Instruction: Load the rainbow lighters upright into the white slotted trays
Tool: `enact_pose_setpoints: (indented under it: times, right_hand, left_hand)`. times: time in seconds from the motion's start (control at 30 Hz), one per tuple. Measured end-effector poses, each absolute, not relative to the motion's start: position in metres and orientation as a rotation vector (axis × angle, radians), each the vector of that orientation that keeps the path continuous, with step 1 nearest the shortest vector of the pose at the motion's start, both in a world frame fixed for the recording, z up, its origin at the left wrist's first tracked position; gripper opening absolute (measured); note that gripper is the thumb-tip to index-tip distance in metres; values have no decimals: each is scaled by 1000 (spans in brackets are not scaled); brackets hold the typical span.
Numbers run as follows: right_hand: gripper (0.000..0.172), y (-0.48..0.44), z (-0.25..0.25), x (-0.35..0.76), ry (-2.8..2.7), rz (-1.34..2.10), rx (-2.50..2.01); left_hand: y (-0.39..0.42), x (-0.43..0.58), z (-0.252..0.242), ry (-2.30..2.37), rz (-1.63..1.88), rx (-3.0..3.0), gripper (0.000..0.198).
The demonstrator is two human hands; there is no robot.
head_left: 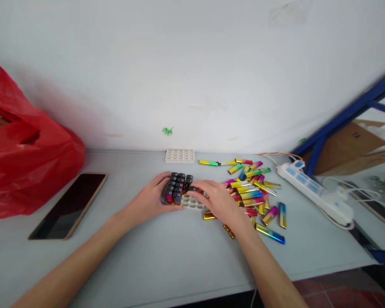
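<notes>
A white slotted tray (195, 203) lies on the grey table, with several lighters (177, 187) standing upright in its left slots, black caps up. My left hand (151, 198) cups the tray's left side, fingers curled against the standing lighters. My right hand (215, 200) is over the tray's right part, fingertips pinching the black cap of a lighter (192, 188) at the slots. A loose pile of rainbow-coloured lighters (252, 192) lies just right of my right hand.
A second white slotted tray (180, 155) lies by the wall. A dark phone (69, 205) lies at the left beside a red plastic bag (22, 158). A white power strip (314, 191) with cables lies at the right. The table's front edge runs close below my forearms.
</notes>
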State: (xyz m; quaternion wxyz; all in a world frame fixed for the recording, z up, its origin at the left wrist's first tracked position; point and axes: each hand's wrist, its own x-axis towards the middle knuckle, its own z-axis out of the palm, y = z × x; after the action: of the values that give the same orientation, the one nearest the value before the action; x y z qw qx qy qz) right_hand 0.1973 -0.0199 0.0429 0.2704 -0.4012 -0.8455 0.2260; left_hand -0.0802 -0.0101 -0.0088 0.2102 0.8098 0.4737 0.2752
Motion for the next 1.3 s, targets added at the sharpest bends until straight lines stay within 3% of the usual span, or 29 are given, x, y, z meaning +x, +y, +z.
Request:
enact_pose_setpoints:
  times: [0.2,0.47,0.53,0.63,0.83,1.07,1.3]
  right_hand:
    - [29,-17,42,184,-2313,464,-1224]
    - [48,-12,37,194,-2261,596,-1253]
    - [44,-2,36,210,-2178,545,-1272]
    - [23,23,33,230,-2088,339,-1377]
    - [44,59,25,242,-2258,110,-1750]
    - [27,38,35,249,-2371,164,-1766]
    - [22,16,46,248,-2423,289,-1665]
  left_hand:
    - [-9,-81,-8,1347,761,2266,80]
    - [-9,-79,-3,1344,781,2306,75]
    - [-9,-79,-1,1340,788,2315,73]
    - [-8,-78,1,1350,774,2319,74]
    - [-6,-80,-2,1329,784,2327,73]
    - [-5,-82,-9,1320,811,2346,73]
    - [-2,-83,-13,1322,830,2333,77]
